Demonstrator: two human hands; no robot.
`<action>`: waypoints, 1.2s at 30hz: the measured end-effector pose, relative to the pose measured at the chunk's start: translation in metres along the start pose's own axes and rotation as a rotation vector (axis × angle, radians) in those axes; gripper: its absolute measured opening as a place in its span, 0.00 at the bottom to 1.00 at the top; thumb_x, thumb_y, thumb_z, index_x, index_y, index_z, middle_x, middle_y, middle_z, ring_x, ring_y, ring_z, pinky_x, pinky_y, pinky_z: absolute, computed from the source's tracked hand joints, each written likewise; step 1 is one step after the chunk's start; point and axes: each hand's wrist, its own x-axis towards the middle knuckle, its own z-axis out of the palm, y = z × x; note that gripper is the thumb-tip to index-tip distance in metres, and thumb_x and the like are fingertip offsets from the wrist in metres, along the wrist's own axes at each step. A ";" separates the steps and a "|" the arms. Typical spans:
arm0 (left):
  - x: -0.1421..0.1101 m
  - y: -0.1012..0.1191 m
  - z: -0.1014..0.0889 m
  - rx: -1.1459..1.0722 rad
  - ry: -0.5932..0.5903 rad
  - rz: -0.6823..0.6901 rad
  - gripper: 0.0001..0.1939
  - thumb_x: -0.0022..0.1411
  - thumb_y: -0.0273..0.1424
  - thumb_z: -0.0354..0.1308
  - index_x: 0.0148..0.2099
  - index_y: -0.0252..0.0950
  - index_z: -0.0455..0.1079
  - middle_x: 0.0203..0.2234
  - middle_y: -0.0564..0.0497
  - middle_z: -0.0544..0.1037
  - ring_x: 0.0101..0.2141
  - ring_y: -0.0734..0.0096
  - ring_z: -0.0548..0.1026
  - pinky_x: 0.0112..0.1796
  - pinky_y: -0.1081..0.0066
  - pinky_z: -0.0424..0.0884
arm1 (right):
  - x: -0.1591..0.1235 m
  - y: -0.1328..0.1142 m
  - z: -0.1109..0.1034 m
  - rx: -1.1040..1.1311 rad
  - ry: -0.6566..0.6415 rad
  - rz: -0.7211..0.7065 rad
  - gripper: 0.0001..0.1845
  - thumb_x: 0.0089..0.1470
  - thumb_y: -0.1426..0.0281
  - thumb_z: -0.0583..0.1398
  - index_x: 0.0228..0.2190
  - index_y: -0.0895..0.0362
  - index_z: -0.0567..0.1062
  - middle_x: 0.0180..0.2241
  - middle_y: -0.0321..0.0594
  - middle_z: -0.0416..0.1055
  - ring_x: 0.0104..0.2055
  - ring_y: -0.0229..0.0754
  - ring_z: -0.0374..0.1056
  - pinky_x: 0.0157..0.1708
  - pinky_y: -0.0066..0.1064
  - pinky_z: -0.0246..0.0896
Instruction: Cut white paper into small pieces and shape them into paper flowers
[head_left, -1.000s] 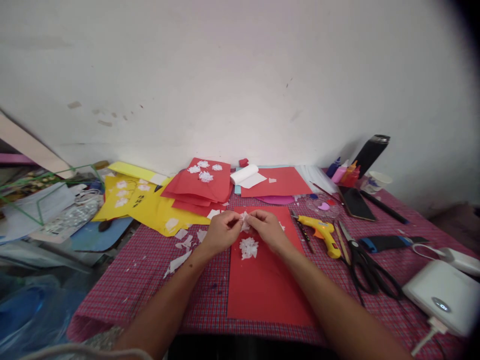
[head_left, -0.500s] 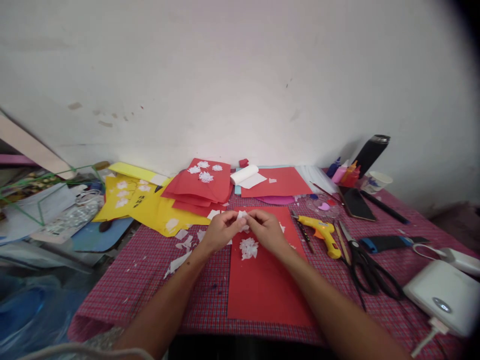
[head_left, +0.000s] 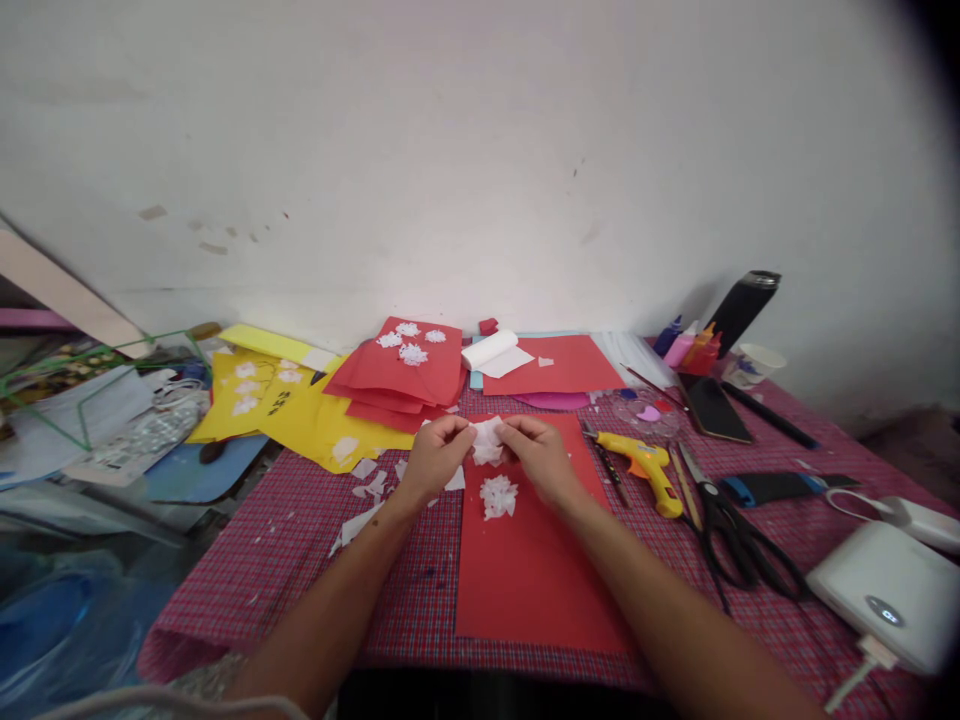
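Note:
Between my two hands is a small piece of thin white paper (head_left: 487,443), spread out above the far part of a red paper sheet (head_left: 536,590). My left hand (head_left: 439,455) pinches its left edge with thumb and fingers. On the right edge, my right hand (head_left: 541,458) pinches it the same way. Just below the hands, a ruffled white paper flower (head_left: 498,496) lies on the red sheet. Torn white paper scraps (head_left: 367,488) are scattered on the checked cloth beside my left forearm.
Red papers with white flowers (head_left: 411,355) and a white paper roll (head_left: 491,350) lie at the back. To the right are a yellow glue gun (head_left: 637,462), black-handled scissors (head_left: 739,540), a phone (head_left: 712,405), a black bottle (head_left: 750,300) and a white box (head_left: 885,590).
My hands have moved slightly apart, and the white paper between them, bunched up before, is now spread flatter and shows more. The flower on the red sheet stays in place.

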 end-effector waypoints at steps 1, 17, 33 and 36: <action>0.001 -0.001 0.000 -0.012 0.004 -0.010 0.13 0.60 0.39 0.58 0.29 0.35 0.69 0.21 0.54 0.71 0.24 0.75 0.68 0.27 0.76 0.64 | 0.000 0.000 0.000 0.021 0.002 0.013 0.13 0.54 0.61 0.60 0.25 0.56 0.74 0.19 0.34 0.68 0.22 0.37 0.61 0.23 0.28 0.53; 0.007 -0.001 -0.001 -0.210 0.179 -0.072 0.12 0.54 0.38 0.61 0.30 0.34 0.72 0.19 0.55 0.72 0.21 0.76 0.69 0.26 0.76 0.65 | 0.004 0.012 -0.006 -0.718 0.123 -0.505 0.13 0.62 0.66 0.55 0.34 0.55 0.79 0.33 0.43 0.75 0.38 0.45 0.68 0.40 0.34 0.59; 0.008 -0.002 0.001 -0.278 0.126 -0.119 0.13 0.54 0.40 0.63 0.31 0.33 0.71 0.22 0.54 0.73 0.22 0.77 0.70 0.26 0.76 0.67 | 0.011 0.016 -0.005 -1.133 0.101 -0.560 0.12 0.62 0.68 0.56 0.41 0.54 0.80 0.35 0.46 0.75 0.40 0.48 0.66 0.42 0.38 0.57; 0.008 -0.003 0.001 -0.294 0.138 -0.128 0.13 0.54 0.40 0.63 0.32 0.33 0.72 0.22 0.54 0.73 0.21 0.77 0.70 0.26 0.76 0.67 | 0.008 0.014 -0.006 -1.148 -0.024 -0.566 0.13 0.57 0.67 0.61 0.44 0.52 0.79 0.39 0.47 0.75 0.44 0.51 0.66 0.44 0.40 0.59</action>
